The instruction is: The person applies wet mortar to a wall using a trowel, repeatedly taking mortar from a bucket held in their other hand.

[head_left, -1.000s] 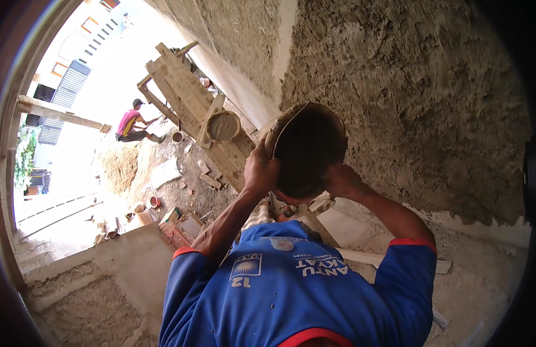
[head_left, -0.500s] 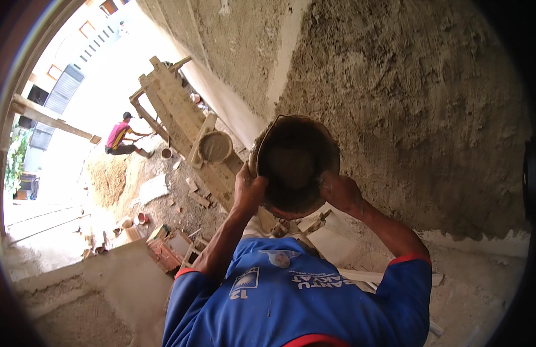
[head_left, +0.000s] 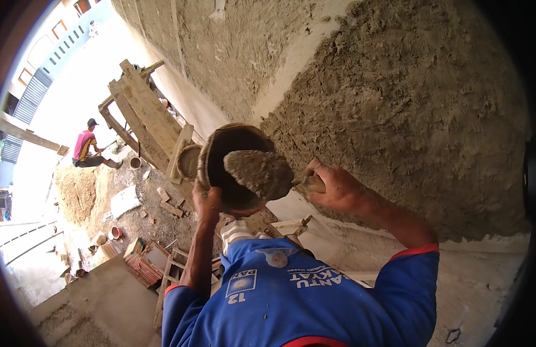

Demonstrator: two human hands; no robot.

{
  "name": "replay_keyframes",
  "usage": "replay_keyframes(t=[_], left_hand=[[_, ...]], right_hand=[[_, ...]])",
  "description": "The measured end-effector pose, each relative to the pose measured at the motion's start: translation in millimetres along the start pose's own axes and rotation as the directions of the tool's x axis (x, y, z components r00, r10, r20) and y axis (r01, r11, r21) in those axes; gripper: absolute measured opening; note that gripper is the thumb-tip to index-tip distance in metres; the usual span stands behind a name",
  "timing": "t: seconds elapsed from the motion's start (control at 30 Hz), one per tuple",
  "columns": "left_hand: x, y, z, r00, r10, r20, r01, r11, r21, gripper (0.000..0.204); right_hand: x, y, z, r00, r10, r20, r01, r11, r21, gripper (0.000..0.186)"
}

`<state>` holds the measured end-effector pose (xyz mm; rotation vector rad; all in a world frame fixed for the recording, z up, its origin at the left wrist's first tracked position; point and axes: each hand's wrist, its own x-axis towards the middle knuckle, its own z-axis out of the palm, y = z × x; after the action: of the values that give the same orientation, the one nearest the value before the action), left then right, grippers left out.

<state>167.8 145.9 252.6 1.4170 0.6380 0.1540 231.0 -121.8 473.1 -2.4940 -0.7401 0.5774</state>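
My left hand (head_left: 207, 201) grips the near left rim of a dark, mortar-smeared bucket (head_left: 207, 165), which is held up in front of me with its mouth toward me. In my right hand (head_left: 336, 188) is the handle of a trowel (head_left: 297, 183), the fingers closed round it. A thick heap of wet grey mortar (head_left: 259, 172) covers the trowel's blade, lying over the bucket's mouth and right rim. Beyond my right hand rises a wall (head_left: 407, 121) coated with rough, damp plaster.
Left of the bucket, a plank scaffold (head_left: 146, 110) carries a second bucket (head_left: 189, 161), partly hidden. Below, a person (head_left: 87, 147) in a pink top sits by a sand pile (head_left: 77, 191). Stacked red bricks or tiles (head_left: 146, 266) lie near a low wall (head_left: 106, 295).
My right hand has left the bucket's rim and now holds a trowel loaded with mortar. The bucket has shifted left in view, still in my left hand.
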Motion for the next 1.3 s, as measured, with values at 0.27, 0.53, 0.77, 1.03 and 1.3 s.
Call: replay_keyframes(t=[0.27, 0.53, 0.77, 1.03, 1.3], left_hand=[[22, -24, -83, 0.974, -0.121, -0.190, 0.123, 0.992, 0.002, 0.040], [14, -33, -117, 0.948, -0.211, -0.237, 0.228, 0.973, 0.046, 0.037], [28, -59, -101, 0.969, -0.170, -0.177, 0.178, 0.983, 0.034, 0.035], [49, -92, -141, 0.941, -0.307, -0.144, 0.313, 0.950, 0.015, 0.036], [41, -26, -118, 0.973, -0.202, -0.113, 0.209, 0.976, 0.059, 0.043]], right_hand=[[36, -46, -55, 0.951, 0.104, 0.292, -0.180, 0.952, 0.248, 0.031], [-23, 17, -177, 0.641, 0.293, -0.710, -0.357, 0.932, 0.063, 0.032], [-52, 54, -80, 0.729, 0.540, -0.420, -0.367, 0.827, 0.426, 0.030], [72, 184, 81, 0.817, 0.415, -0.400, -0.400, 0.908, 0.125, 0.039], [22, 201, 18, 0.724, 0.462, -0.512, -0.425, 0.883, 0.197, 0.044]])
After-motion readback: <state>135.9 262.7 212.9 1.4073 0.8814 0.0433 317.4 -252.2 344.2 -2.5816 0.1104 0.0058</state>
